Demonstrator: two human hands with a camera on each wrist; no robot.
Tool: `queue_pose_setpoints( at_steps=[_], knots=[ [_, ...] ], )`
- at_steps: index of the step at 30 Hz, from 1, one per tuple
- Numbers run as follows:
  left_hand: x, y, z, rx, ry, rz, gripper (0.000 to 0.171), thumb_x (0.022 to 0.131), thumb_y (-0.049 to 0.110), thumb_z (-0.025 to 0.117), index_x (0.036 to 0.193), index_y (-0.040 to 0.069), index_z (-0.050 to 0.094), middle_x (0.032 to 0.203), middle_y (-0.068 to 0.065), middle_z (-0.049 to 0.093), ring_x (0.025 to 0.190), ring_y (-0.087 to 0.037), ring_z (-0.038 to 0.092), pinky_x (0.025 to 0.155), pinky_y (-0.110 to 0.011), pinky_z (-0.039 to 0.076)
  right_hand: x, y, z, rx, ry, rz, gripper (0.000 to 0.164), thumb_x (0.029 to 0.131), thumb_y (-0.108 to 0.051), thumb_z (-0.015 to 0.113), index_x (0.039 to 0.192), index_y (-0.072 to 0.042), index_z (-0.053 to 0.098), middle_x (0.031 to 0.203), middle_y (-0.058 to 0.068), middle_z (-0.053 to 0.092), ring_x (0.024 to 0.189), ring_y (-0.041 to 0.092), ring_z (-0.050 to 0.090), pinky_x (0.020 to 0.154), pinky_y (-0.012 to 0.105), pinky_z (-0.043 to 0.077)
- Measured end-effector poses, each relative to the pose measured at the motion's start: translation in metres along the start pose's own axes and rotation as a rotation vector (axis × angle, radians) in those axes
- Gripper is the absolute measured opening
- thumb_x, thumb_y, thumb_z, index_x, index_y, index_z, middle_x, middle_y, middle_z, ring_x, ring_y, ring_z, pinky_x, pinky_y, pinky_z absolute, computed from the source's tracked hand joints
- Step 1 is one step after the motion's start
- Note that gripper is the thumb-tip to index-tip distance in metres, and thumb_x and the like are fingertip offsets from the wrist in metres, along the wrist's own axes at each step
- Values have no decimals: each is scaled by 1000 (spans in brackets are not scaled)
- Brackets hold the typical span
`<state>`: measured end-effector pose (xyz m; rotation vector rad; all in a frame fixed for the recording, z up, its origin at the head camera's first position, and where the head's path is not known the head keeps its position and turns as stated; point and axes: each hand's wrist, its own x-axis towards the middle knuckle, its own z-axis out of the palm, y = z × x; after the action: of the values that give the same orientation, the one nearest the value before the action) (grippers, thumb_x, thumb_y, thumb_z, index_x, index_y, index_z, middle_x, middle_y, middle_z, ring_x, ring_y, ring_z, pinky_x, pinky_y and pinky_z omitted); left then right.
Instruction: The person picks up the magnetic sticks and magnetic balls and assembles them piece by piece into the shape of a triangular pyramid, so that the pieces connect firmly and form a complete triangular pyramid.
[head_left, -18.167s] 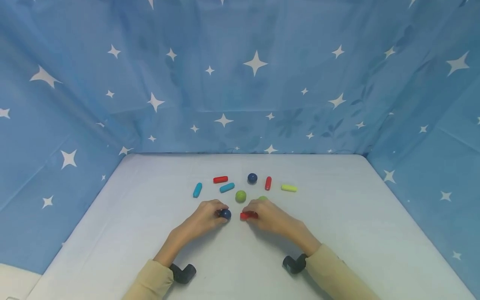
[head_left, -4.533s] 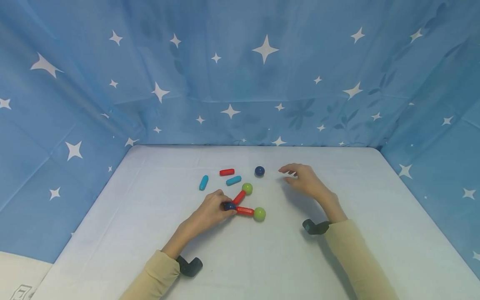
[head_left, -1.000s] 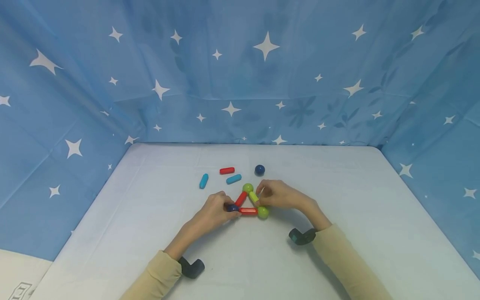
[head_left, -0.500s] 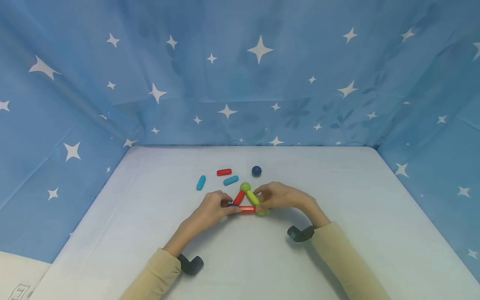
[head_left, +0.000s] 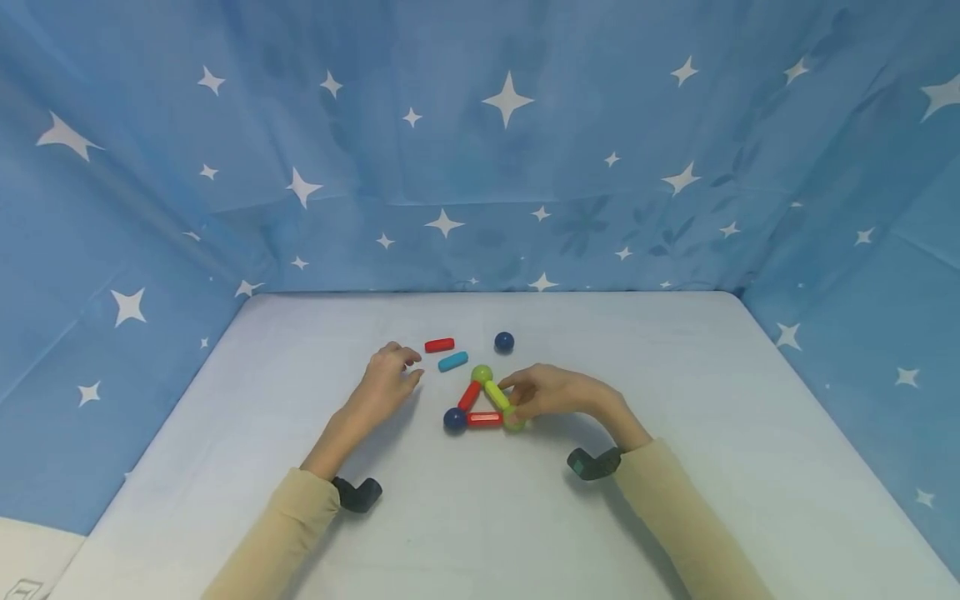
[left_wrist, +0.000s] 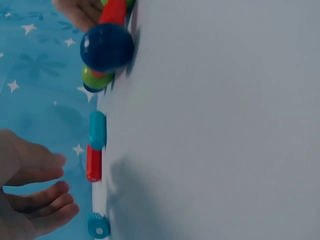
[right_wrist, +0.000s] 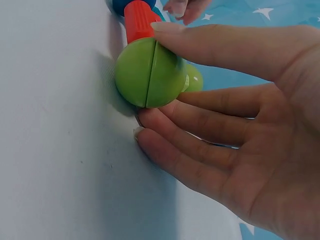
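Observation:
A triangle lies on the white table, made of two red rods (head_left: 485,419), a yellow-green rod (head_left: 497,395), two green balls (head_left: 482,374) and a dark blue ball (head_left: 454,419). My right hand (head_left: 558,390) holds its near right green ball (right_wrist: 150,74) between thumb and fingers. Above the table to the left, my left hand (head_left: 382,383) has thumb and fingers apart with nothing between them. Close to its fingertips is a light blue rod (left_wrist: 99,226), hidden behind the hand in the head view.
Beyond the triangle lie a loose red rod (head_left: 439,345), another light blue rod (head_left: 453,361) and a second dark blue ball (head_left: 504,342). A blue curtain (head_left: 450,150) with white stars stands around the table's back and sides.
The right hand has brought a yellow-green rod in between the two green balls, closing the triangle. My left hand has let go of the dark blue ball and moved left and away.

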<state>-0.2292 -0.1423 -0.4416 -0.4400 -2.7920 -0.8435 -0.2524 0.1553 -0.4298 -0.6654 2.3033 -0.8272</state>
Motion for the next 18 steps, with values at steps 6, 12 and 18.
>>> queue_pose_setpoints(
  at_steps=[6,12,18],
  knots=[
    [12,-15,-3,39,-38,-128,37,92,3,73,123,-15,64,118,-31,60,113,-44,60,94,-50,57,-1,2,1,7,-1,11,67,83,-26,85,143,-10,59,120,4,71,113,21,65,100,47,54],
    [19,-24,-2,51,-82,-172,41,94,5,71,127,-17,61,121,-34,60,115,-45,61,96,-53,56,-2,1,1,18,-5,22,68,83,-22,85,145,-9,58,122,5,70,115,22,64,102,47,53],
    [23,-28,-1,29,-125,-163,36,94,-5,59,127,-20,59,126,-36,62,99,-34,62,76,-39,56,-4,-1,0,13,-6,14,68,84,-22,85,145,-9,57,123,4,70,116,22,65,103,47,53]
  ],
)
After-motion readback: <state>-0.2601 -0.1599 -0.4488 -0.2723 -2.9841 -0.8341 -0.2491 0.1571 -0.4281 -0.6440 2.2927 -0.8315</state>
